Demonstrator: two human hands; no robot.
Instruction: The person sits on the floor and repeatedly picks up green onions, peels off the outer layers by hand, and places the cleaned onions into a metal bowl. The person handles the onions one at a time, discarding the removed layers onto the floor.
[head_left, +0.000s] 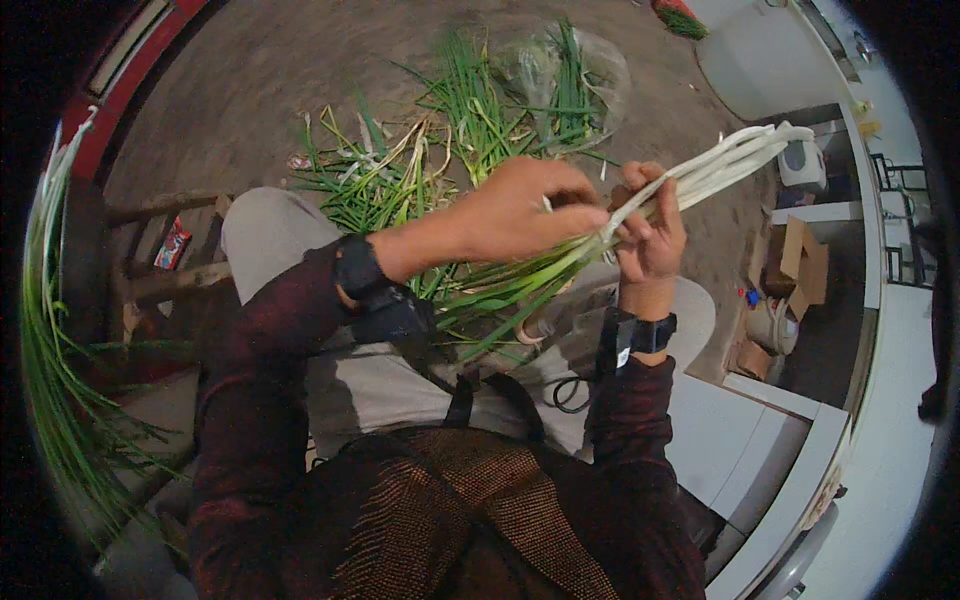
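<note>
My right hand grips a bundle of green onions around its stalks. Their white ends point up to the right, and the green leaves hang down to the left over my lap. Against the bundle, where white turns to green, rests the thumb of my left hand. The fingers of that hand are curled and slightly blurred, with a small pale piece showing between them. Whether it grips the bundle is hidden. Loose green onions and leaves lie on the floor beyond my knees.
More green onions lie on the floor beside a clear plastic bag. At left, a bundle of long green onions rests by a wooden slatted stool bearing a red packet. An open cardboard box stands under the counter at right.
</note>
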